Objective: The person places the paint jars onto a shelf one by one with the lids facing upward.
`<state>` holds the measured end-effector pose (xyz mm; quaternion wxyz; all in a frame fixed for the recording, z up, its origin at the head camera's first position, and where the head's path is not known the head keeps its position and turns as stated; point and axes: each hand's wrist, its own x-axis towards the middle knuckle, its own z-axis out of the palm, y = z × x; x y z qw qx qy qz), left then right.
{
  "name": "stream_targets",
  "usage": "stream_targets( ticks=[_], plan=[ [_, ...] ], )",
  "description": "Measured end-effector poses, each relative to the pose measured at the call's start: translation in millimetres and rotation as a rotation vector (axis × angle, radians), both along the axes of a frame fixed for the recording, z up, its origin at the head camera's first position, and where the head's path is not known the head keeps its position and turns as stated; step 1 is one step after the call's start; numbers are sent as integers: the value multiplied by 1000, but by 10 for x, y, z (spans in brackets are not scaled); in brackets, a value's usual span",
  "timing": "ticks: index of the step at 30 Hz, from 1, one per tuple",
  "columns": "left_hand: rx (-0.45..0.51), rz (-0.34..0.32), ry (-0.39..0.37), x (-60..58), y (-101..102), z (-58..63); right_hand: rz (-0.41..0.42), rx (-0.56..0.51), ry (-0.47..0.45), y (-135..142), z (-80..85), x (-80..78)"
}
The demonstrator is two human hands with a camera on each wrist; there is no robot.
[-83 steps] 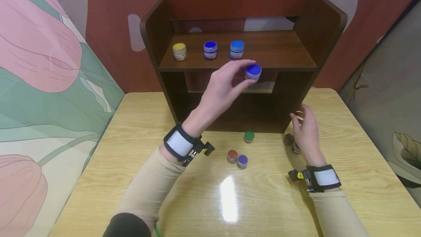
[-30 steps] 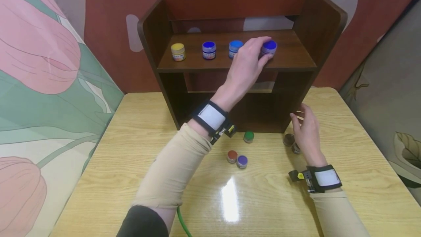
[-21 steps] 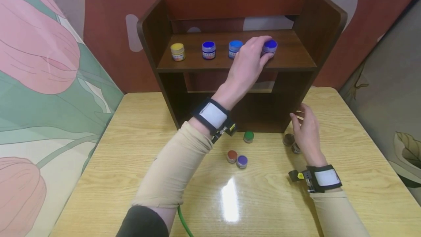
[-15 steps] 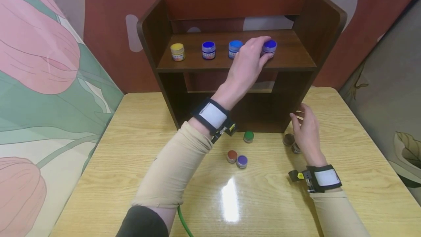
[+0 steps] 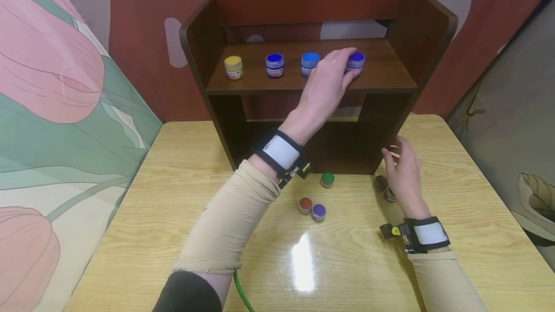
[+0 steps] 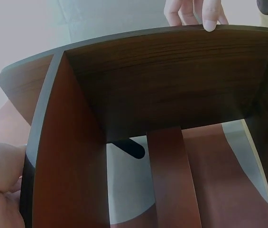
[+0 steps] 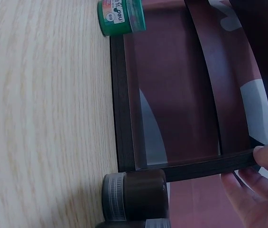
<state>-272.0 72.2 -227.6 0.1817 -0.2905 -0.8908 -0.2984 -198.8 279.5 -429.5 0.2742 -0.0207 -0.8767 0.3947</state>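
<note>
Pinched in fingers of the left hand (image 5: 323, 81): blue-lidded jar (image 5: 356, 63), upright on the upper shelf (image 5: 381, 69), right of centre, toward the front edge. Gripped in the right hand (image 5: 403, 167): front edge of right side panel (image 5: 418, 42).

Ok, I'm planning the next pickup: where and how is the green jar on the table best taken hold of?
Probably by the left and right sides of its round top, coming from above and slightly in front. The green jar stands top up, the shelf close behind it, while its left and right sides are free.
</note>
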Motion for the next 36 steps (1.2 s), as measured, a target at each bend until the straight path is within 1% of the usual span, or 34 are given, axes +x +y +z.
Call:
stream_targets(
  ticks=[6, 12, 16, 20, 23, 28, 32, 36],
  plan=[
    [-27, 8, 0, -1, 2, 9, 1, 4, 11, -1, -7, -1],
    [-57, 9, 40, 16, -17, 12, 1, 4, 18, -4, -13, -9],
    [-73, 4, 66, 51, -60, 23, 0, 3, 14, -1, -13, -10],
    [-66, 1, 138, 109, -136, 51, 0, 6, 13, 1, -17, -8],
    [-42, -10, 220, 172, -214, 81, 2, 6, 19, -1, -20, -8],
    [21, -56, 381, 316, -385, 111, 2, 2, 26, -1, -20, -14],
    [67, -73, 480, 414, -553, 86, 1, -1, 26, -2, -18, -20],
    [113, -63, 556, 466, -755, 10, -1, -3, 25, -6, -16, -21]
  ],
)
